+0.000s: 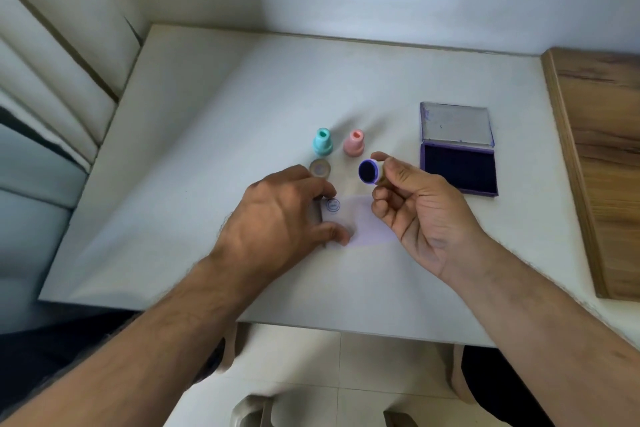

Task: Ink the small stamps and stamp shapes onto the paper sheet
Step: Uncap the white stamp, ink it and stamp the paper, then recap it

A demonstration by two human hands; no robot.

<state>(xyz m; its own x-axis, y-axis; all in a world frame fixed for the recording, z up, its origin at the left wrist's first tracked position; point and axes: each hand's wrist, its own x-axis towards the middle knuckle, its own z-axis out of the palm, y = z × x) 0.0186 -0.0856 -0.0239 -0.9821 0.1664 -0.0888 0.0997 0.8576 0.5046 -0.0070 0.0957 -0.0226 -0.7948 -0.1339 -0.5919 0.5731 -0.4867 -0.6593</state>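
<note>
**Inked Stamp Held Above Paper Sheet, Face Turned Up**

The counter (173,184) carries all task items. The open ink pad (459,170) lies at the right, well apart from the paper sheet (367,222), which lies near the front centre and bears one round blue print (333,205) at its left end.

The paper sheet is pressed flat by the left hand (277,218), fingers spread and largely straight, nothing gripped. The right hand (422,215) is curled, and a small stamp (370,171) is pinched between thumb and fingertips. Its dark inked face is tilted up and leftward, toward the camera, not down at the sheet.

The unprinted part of the sheet lies directly below and slightly nearer than the stamp. The face would probably need turning downward before pressing.

A teal stamp (322,142), a pink stamp (354,143) and a round cap (320,168) stand behind the sheet.
</note>
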